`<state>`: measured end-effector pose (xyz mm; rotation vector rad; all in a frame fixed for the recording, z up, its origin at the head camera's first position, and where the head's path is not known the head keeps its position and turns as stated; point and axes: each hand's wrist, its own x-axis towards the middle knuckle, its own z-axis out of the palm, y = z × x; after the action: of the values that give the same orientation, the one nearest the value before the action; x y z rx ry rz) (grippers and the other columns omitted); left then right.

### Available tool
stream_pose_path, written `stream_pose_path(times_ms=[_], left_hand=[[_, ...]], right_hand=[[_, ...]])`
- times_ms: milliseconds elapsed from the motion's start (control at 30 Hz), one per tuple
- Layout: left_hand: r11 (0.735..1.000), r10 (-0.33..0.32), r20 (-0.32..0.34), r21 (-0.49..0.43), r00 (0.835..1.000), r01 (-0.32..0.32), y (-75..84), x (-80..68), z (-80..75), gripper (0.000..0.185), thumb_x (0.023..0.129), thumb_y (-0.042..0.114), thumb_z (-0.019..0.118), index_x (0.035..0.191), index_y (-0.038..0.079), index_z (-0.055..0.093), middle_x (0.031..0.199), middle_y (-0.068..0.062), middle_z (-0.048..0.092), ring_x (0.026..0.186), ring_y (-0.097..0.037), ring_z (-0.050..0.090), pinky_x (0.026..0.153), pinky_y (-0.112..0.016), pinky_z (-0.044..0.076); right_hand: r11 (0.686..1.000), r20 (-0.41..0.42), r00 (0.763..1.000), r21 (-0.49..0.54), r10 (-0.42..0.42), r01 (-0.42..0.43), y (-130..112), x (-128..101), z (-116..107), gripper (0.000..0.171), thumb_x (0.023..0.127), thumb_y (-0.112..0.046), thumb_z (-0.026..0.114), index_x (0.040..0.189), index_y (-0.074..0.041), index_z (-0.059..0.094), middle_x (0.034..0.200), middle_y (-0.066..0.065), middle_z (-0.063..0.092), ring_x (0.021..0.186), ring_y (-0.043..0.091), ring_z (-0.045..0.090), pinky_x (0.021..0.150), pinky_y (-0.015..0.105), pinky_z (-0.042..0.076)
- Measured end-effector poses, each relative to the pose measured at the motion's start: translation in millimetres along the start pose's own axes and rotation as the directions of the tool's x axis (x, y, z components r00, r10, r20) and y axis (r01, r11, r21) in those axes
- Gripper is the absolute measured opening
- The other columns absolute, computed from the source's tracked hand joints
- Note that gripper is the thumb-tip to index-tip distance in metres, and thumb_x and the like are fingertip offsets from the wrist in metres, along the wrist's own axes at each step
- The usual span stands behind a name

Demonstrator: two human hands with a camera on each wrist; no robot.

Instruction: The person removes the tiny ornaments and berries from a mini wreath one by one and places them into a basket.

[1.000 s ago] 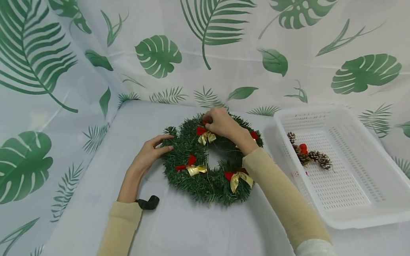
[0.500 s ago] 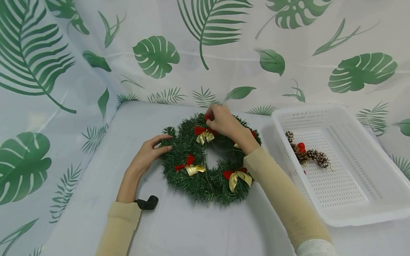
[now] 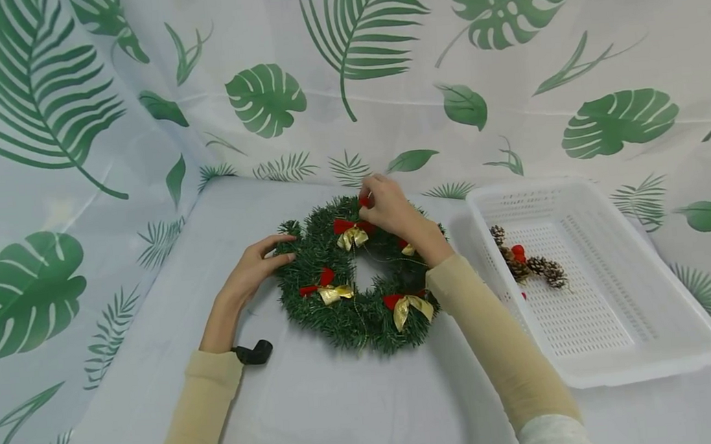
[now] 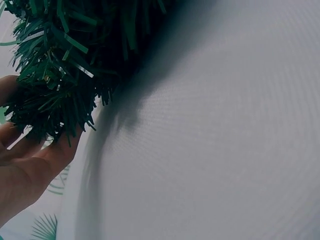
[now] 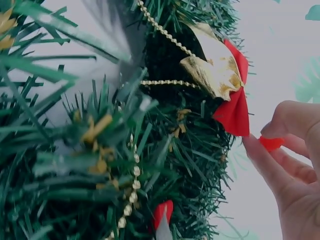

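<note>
My right hand (image 3: 392, 209) pinches a small red piece (image 5: 271, 143) between thumb and fingertips at the far rim of the wreath (image 3: 353, 277) — just beside a red-and-gold bow (image 3: 349, 232). The wreath lies flat on the table (image 3: 343, 402); my left hand (image 3: 253, 267) touches its left edge, fingers loosely curved against the needles.

free: table front (image 3: 355, 401) | blocked: wreath (image 3: 337, 319) centre, basket (image 3: 650, 359) right

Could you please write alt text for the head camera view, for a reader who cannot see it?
A person's right hand pinches a small red piece at the far edge of a green wreath with red-and-gold bows, while the left hand steadies its left rim. The wreath lies on a white-covered table; a white basket with pinecones sits to the right.
</note>
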<state>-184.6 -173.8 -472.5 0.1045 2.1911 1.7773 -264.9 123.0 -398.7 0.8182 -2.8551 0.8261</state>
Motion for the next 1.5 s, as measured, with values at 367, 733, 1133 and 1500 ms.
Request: stream_pose_path(times_ms=[367, 733, 1133, 1500], left_hand=[[1.0, -0.005, 0.01, -0.007, 1.0, 0.005, -1.0, -3.0, -3.0, 0.051, 0.103, 0.024, 0.066, 0.15, 0.012, 0.053, 0.172, -0.011, 0.018, 0.159, -0.039, 0.011, 0.114, -0.062, 0.037], [1.0, 0.003, 0.018, -0.023, 1.0, -0.002, -4.0, -2.3, -3.3, 0.051, 0.103, 0.025, 0.066, 0.15, 0.012, 0.052, 0.172, -0.01, 0.017, 0.158, -0.038, 0.014, 0.114, -0.062, 0.037], [1.0, 0.0, 0.015, -0.022, 1.0, 0.0, -2.1, -1.3, -2.4, 0.052, 0.103, 0.025, 0.066, 0.151, 0.012, 0.052, 0.172, -0.011, 0.016, 0.158, -0.04, 0.012, 0.115, -0.062, 0.036], [1.0, -0.006, 0.011, -0.029, 1.0, 0.006, -1.5, -0.1, -1.0, 0.05, 0.103, 0.024, 0.066, 0.15, 0.013, 0.052, 0.172, -0.011, 0.017, 0.158, -0.038, 0.015, 0.116, -0.06, 0.036]], right_hand=[[1.0, -0.012, 1.0, 0.016, -0.008, 0.008, 8, -10, -9, 0.014, 0.091, 0.002, 0.066, 0.105, 0.004, 0.065, 0.1, 0.02, 0.061, 0.083, 0.032, 0.056, 0.074, 0.044, 0.049], [0.999, -0.017, 1.0, 0.049, 0.022, -0.021, 11, -24, -23, 0.019, 0.092, 0.005, 0.067, 0.11, 0.008, 0.067, 0.108, 0.022, 0.063, 0.091, 0.034, 0.06, 0.08, 0.045, 0.053], [0.995, 0.004, 0.997, 0.067, 0.079, -0.079, 4, -38, -44, 0.026, 0.093, 0.003, 0.066, 0.118, 0.008, 0.07, 0.117, 0.023, 0.067, 0.1, 0.036, 0.068, 0.091, 0.047, 0.057], [0.996, 0.005, 0.997, 0.02, 0.082, -0.082, 10, -57, -65, 0.025, 0.093, 0.004, 0.067, 0.118, 0.009, 0.07, 0.116, 0.025, 0.067, 0.102, 0.039, 0.068, 0.092, 0.049, 0.057]])
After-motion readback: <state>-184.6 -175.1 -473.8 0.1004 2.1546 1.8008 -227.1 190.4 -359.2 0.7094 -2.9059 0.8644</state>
